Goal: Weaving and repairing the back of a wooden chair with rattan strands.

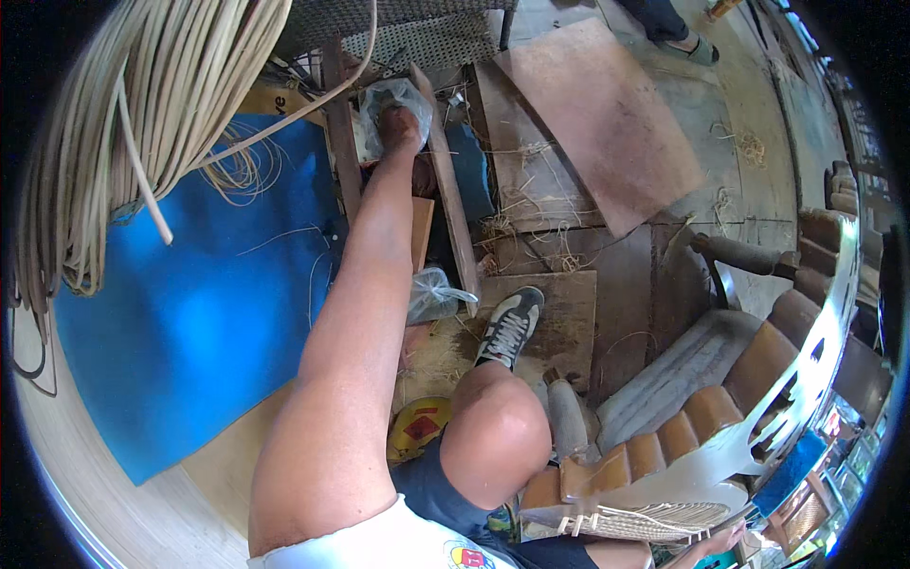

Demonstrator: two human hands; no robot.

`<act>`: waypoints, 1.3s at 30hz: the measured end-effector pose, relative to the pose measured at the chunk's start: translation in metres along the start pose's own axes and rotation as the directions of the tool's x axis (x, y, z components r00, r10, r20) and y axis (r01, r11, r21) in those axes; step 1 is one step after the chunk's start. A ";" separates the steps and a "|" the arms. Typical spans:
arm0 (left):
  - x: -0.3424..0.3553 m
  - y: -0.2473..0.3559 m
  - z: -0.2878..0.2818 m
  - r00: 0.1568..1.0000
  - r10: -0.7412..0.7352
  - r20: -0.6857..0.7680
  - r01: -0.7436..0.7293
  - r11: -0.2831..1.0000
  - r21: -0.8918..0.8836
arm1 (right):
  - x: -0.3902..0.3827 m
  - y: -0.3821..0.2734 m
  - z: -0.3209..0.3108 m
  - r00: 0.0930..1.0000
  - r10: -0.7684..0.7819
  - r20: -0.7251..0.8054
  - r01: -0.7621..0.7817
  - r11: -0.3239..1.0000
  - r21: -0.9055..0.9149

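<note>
Two wooden rails [447, 204] are flanking the left hand [400, 123]. A rattan bundle [142, 123] is blocking the upper left, while room is lying open over the blue mat [209, 351].

The blue sheet [190, 332] looks smooth, with a soft sheen. Over its upper left hang smooth, matt strands of cane [180, 85]. Right of the sheet are a thin, crinkled, clear plastic bag [406, 91], a glossy lower plastic bag [432, 303] and a rough wooden slat [447, 190]. Farther right of it come worn, matt floor planks [626, 294], a scuffed, matt brown board [611, 123] and a glossy, scalloped wooden furniture frame [711, 414].
</note>
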State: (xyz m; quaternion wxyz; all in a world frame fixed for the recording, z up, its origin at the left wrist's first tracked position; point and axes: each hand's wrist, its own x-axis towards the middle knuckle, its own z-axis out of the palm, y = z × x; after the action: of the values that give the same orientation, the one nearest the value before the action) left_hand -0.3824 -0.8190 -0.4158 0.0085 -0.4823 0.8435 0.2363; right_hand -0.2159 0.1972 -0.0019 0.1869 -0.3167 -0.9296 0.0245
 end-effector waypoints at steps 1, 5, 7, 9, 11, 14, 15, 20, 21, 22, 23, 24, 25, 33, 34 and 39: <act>-0.002 0.004 -0.003 0.999 0.038 0.011 -0.038 0.999 0.026 | 0.000 0.000 0.000 1.000 -0.008 0.004 0.008 1.000 -0.008; -0.017 0.014 0.014 0.978 0.191 0.089 -0.200 0.974 0.103 | 0.003 0.002 -0.020 0.999 -0.043 -0.002 0.043 0.997 -0.062; 0.000 -0.004 0.014 0.990 0.120 0.070 -0.126 0.989 0.082 | 0.003 -0.002 -0.011 0.998 -0.058 0.021 0.060 0.997 -0.057; 0.037 -0.027 -0.010 1.000 -0.012 0.006 0.012 0.999 0.038 | -0.001 0.012 0.024 0.995 -0.066 0.069 0.066 0.998 -0.009; 0.060 -0.052 -0.047 0.987 -0.151 -0.050 0.150 0.988 -0.022 | -0.010 0.001 0.051 0.989 -0.083 0.120 0.080 0.996 0.034; -0.016 0.018 0.009 0.980 -0.079 0.182 0.069 0.996 0.062 | 0.015 0.036 -0.029 0.995 -0.095 0.014 0.096 0.991 -0.095; -0.009 0.002 -0.011 0.986 -0.087 0.141 0.076 0.994 0.081 | 0.012 0.024 -0.012 0.994 -0.102 0.041 0.105 0.992 -0.063; -0.020 -0.001 -0.033 0.984 -0.177 -0.018 0.175 0.983 -0.056 | -0.011 -0.018 -0.010 0.999 -0.017 -0.033 0.017 1.000 -0.017; -0.015 -0.007 -0.040 1.000 0.001 0.031 -0.002 0.999 0.036 | -0.009 -0.020 -0.008 0.999 -0.001 -0.048 0.000 1.000 -0.006; -0.015 -0.007 -0.036 1.000 0.006 0.025 -0.007 1.000 0.031 | -0.008 -0.022 -0.008 0.998 0.014 -0.065 -0.014 1.000 0.003; -0.018 -0.009 -0.032 0.997 -0.006 -0.072 -0.007 0.983 -0.182 | -0.009 -0.026 -0.005 0.998 0.015 -0.063 -0.014 1.000 0.012; -0.010 -0.019 -0.040 0.982 -0.031 -0.187 -0.042 0.928 -0.371 | -0.014 -0.029 0.005 0.998 0.045 -0.043 -0.043 0.998 0.046; 0.001 -0.027 -0.051 0.987 -0.154 0.038 0.099 0.406 -0.908 | -0.020 -0.033 0.016 0.997 0.072 -0.020 -0.071 0.994 0.080; -0.063 0.029 0.002 0.897 -0.343 0.279 0.264 -0.090 -0.960 | -0.017 -0.035 -0.026 0.995 0.069 -0.075 -0.066 0.997 0.044; -0.058 0.018 0.010 0.894 -0.351 0.279 0.262 -0.096 -0.960 | -0.014 -0.041 -0.027 0.995 0.060 -0.073 -0.057 0.997 0.047; 0.030 -0.068 0.002 0.893 -0.096 -0.441 -0.314 0.570 -0.759 | -0.028 -0.047 0.033 0.996 0.083 0.018 -0.085 0.977 0.197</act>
State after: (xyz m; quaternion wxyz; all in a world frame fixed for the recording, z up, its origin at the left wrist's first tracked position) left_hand -0.3433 -0.8709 -0.4511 -0.4173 -0.4165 0.6473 0.4831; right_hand -0.2348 0.1450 -0.0336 0.2117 -0.3356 -0.9092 0.1263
